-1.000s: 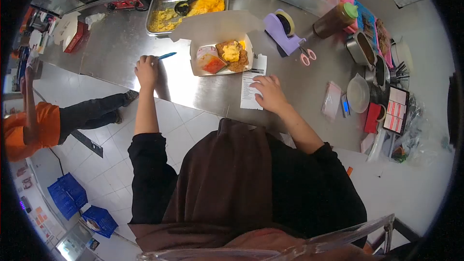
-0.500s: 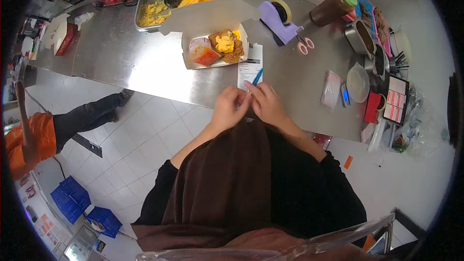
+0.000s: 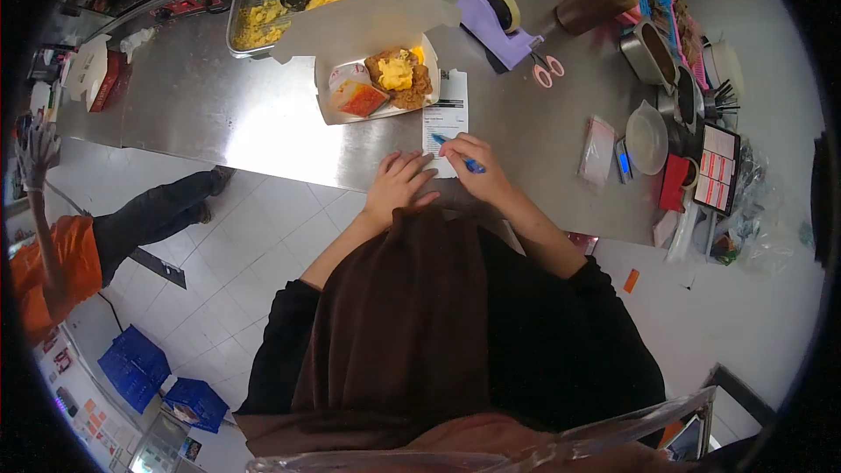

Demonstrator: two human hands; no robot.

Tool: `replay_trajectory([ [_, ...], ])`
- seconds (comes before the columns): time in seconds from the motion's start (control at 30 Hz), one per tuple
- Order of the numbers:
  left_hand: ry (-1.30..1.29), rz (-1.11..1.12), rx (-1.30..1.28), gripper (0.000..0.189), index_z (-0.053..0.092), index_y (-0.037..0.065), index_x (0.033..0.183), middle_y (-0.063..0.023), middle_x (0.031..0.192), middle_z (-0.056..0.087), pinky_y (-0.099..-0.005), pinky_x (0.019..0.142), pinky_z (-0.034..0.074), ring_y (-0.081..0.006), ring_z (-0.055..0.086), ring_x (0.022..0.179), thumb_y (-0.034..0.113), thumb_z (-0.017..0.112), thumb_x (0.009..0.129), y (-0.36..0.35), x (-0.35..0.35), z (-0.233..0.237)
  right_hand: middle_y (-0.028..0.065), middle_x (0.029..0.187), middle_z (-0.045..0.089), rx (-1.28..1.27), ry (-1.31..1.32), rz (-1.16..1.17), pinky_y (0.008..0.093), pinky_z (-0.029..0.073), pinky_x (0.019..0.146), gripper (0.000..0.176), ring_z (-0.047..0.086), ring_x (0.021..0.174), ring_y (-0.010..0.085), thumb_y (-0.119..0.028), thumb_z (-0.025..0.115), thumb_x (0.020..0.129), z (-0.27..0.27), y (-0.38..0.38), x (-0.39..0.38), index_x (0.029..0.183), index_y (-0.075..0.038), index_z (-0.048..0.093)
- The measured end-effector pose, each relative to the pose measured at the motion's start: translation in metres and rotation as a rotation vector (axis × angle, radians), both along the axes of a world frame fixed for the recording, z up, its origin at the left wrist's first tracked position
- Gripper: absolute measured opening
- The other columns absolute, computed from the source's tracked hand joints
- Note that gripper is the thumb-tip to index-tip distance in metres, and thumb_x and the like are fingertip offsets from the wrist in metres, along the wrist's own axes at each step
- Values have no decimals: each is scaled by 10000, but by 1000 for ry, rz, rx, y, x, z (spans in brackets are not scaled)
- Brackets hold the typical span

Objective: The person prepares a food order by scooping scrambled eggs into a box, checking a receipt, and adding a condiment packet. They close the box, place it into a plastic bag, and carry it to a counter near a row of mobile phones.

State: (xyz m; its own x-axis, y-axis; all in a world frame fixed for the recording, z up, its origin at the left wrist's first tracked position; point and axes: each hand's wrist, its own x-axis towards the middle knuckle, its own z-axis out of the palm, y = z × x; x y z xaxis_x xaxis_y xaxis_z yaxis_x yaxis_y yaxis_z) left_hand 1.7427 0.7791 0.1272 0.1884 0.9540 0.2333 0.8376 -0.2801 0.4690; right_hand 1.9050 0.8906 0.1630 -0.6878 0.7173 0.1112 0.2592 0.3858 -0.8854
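Observation:
My right hand (image 3: pixel 480 168) is closed on a blue pen (image 3: pixel 471 164), whose tip rests on a printed paper slip (image 3: pixel 448 114). To its left, my left hand (image 3: pixel 399 184) lies with spread fingers at the slip's lower left edge and the counter front. Just beyond my hands stands an open food box (image 3: pixel 328 116) with its lid raised. In it are fried pieces topped with yellow food (image 3: pixel 397 72) and a red-and-white packet (image 3: pixel 361 98). The box touches or overlaps the slip's left side.
Behind the box sits a metal tray (image 3: pixel 235 22) of yellow food. A purple tape dispenser (image 3: pixel 492 31), pink scissors (image 3: pixel 547 70), a sauce bottle (image 3: pixel 596 4) and a clear bowl (image 3: pixel 646 138) stand rightward. A person in orange (image 3: pixel 61 267) is at far left.
My hands have come apart. The right one now holds the pen on the slip, and the left one has opened out flat beside it. The view has shifted slightly.

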Motion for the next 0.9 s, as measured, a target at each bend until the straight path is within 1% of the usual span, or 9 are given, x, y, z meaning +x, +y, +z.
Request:
replay_trajectory([
  [0.13, 27, 22, -2, 358, 605, 148, 1009, -14, 1180, 524, -411, 999, 293, -181, 428, 1164, 403, 619, 758, 0, 1, -1, 139, 791, 577, 38, -69, -35, 327, 446, 633, 57, 572, 703, 290, -46, 557, 805, -2, 5, 11, 826, -15, 599],
  [0.23, 5, 28, -4, 358, 609, 149, 1004, -8, 1182, 528, -408, 1000, 293, -179, 428, 1165, 407, 619, 756, 0, 2, -4, 137, 790, 576, 47, 9, -237, 324, 443, 629, 52, 573, 701, 277, -27, 549, 798, -7, 15, 15, 813, -11, 596],
  [0.33, -5, 29, 0, 367, 607, 147, 1012, -5, 1189, 529, -405, 1001, 293, -179, 428, 1166, 406, 624, 753, 1, 1, -5, 122, 710, 533, -23, 1, -128, 288, 409, 598, 102, 529, 648, 211, -30, 490, 834, 1, 5, 23, 807, 6, 581],
  [0.43, -12, 39, -7, 383, 601, 139, 1025, -3, 1193, 528, -404, 1001, 293, -178, 428, 1168, 401, 631, 748, 1, 2, -2, 129, 783, 572, 21, -89, -326, 341, 437, 674, 49, 566, 717, 275, -15, 542, 791, -3, 7, 29, 807, -8, 588],
  [0.53, -31, 49, -15, 400, 596, 129, 1034, 0, 1190, 531, -406, 1000, 295, -178, 430, 1169, 398, 638, 742, 1, 2, -2, 128, 798, 569, 171, -63, -325, 351, 431, 680, 54, 554, 747, 290, -18, 539, 789, 1, 3, 24, 823, -9, 581],
  [0.63, -50, 47, -22, 410, 594, 123, 1037, 3, 1187, 534, -405, 998, 295, -178, 431, 1172, 400, 642, 738, 1, 1, 0, 127, 801, 558, 42, -7, -140, 359, 425, 670, 67, 538, 772, 310, -23, 542, 782, 4, -10, 6, 839, -12, 576],
  [0.77, -37, 42, -45, 412, 596, 122, 1039, 6, 1188, 534, -402, 996, 294, -174, 433, 1172, 397, 647, 736, 1, 1, 2, 126, 764, 533, 163, -1, -47, 344, 423, 628, 87, 534, 722, 294, -27, 508, 812, 5, -16, -10, 840, -11, 588],
  [0.87, -50, 47, -42, 405, 596, 125, 1038, 5, 1190, 533, -403, 996, 291, -174, 432, 1172, 392, 647, 738, 2, 1, 0, 123, 746, 542, 267, -81, -47, 337, 422, 632, 81, 540, 704, 273, -37, 514, 811, -6, -10, -5, 826, -14, 590],
  [0.9, -55, 44, -43, 404, 595, 126, 1038, 6, 1191, 533, -403, 997, 290, -173, 431, 1173, 392, 646, 739, 2, 1, 0, 121, 756, 553, 185, -75, -121, 339, 426, 643, 76, 546, 720, 279, -42, 518, 809, -7, -7, -3, 820, -20, 589],
])
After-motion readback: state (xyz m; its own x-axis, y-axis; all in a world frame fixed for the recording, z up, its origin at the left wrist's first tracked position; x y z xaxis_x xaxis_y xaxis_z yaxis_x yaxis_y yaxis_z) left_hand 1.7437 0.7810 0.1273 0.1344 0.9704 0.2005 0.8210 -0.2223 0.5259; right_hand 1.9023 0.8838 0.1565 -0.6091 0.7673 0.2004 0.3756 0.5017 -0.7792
